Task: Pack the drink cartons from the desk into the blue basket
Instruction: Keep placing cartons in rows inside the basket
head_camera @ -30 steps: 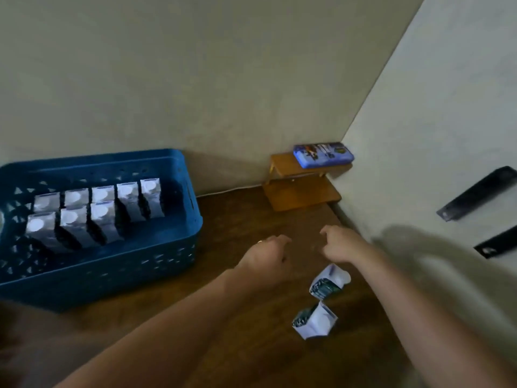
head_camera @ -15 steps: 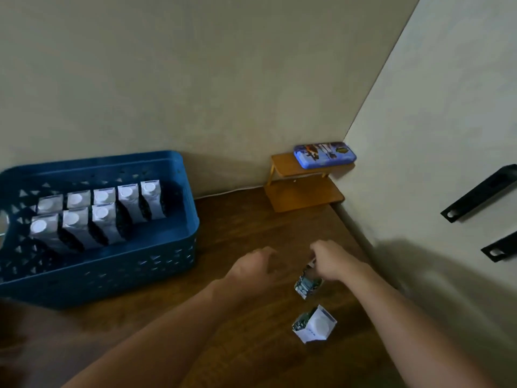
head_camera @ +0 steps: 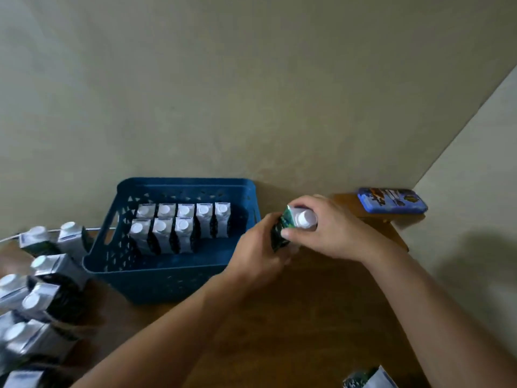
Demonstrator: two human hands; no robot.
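Gripping one drink carton (head_camera: 291,225) at centre right of the head view, right hand (head_camera: 330,233) curled over its white-capped top, left hand (head_camera: 260,256) wrapped round its lower body, just right of the blue basket (head_camera: 167,281). Standing in two rows inside: eight packed cartons (head_camera: 181,228); waiting at lower left: loose cartons (head_camera: 44,292). Risk, judged: dropping in tilted, toppling the front row.

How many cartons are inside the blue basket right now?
8. Five cartons stand in the back row of the blue basket, and three stand in front of them on the left. None looks hidden.
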